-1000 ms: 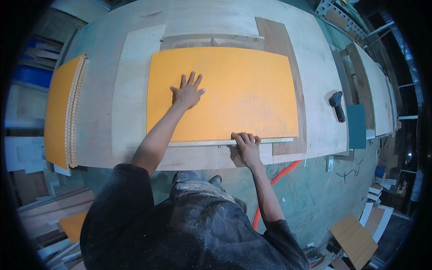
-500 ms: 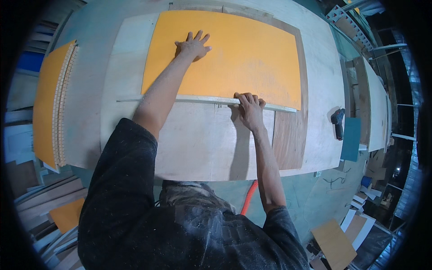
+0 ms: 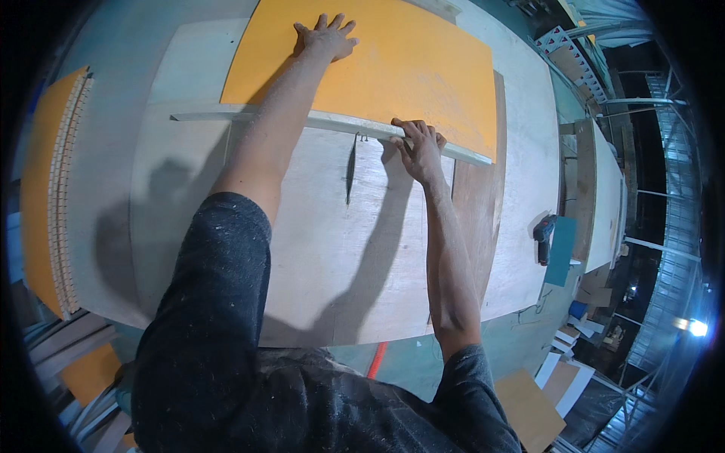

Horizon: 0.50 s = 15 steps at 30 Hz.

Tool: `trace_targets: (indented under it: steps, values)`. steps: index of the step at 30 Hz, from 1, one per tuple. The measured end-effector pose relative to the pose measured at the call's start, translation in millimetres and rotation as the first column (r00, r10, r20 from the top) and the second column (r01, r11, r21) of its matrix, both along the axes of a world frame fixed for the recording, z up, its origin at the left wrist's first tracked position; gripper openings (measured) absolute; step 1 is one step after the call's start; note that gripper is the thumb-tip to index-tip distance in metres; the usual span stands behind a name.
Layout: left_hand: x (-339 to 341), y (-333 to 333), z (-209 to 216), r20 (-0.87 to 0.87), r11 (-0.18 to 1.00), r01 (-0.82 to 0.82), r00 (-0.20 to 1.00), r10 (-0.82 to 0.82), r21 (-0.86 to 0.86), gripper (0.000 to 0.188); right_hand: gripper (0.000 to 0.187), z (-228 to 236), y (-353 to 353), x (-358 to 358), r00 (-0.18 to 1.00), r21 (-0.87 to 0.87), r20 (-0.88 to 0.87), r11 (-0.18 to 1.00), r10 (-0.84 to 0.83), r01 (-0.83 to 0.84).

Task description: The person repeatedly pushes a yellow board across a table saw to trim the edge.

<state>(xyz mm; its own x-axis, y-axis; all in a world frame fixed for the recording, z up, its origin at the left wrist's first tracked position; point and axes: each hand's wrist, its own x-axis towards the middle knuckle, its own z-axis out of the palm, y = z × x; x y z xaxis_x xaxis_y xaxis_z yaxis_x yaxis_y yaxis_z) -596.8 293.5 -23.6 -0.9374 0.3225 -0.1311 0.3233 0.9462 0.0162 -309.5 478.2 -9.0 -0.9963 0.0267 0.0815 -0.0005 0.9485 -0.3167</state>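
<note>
A large yellow panel (image 3: 408,64) lies over pale boards, with a long pale wooden strip (image 3: 340,121) along its near edge. The strip sticks out past the panel's left corner. My left hand (image 3: 327,39) rests on the panel's far left part, fingers spread and holding nothing. At the right half of the near edge, my right hand (image 3: 421,147) is closed round the strip, its fingers curled over the top onto the panel's edge and its thumb on the near side. Whether it grips the panel too cannot be made out.
A stack of yellow-faced boards (image 3: 49,189) stands at the left. A dark cordless power tool (image 3: 543,238) lies on the right side of the pale worktop (image 3: 302,279), by a teal sheet (image 3: 560,251). Below the near edge hangs a red hose (image 3: 376,361).
My view has shifted, so panel, strip and both hands sit higher in the picture. The hands keep their holds. A long thin dark mark now shows just below the strip's middle.
</note>
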Motion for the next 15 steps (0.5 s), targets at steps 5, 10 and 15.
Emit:
trace_targets:
  steps: [5, 10, 15]
  values:
    - [10, 8, 9, 0.052, 0.999, 0.004, 0.999, -0.002, -0.032, 0.064, 0.045, -4, 11, 3, 0.998, -0.123, 0.062, 0.992, -0.027, 0.035]
    - [68, -8, 19, 0.089, 0.998, 0.039, 0.995, -0.035, -0.043, 0.066, 0.046, -2, -2, 55, 0.997, -0.098, 0.067, 0.994, -0.035, 0.042]
    - [158, -49, 3, -0.002, 0.993, 0.071, 0.997, -0.072, -0.098, 0.067, 0.045, -9, -38, 146, 1.0, -0.09, 0.012, 0.996, -0.009, 0.01]
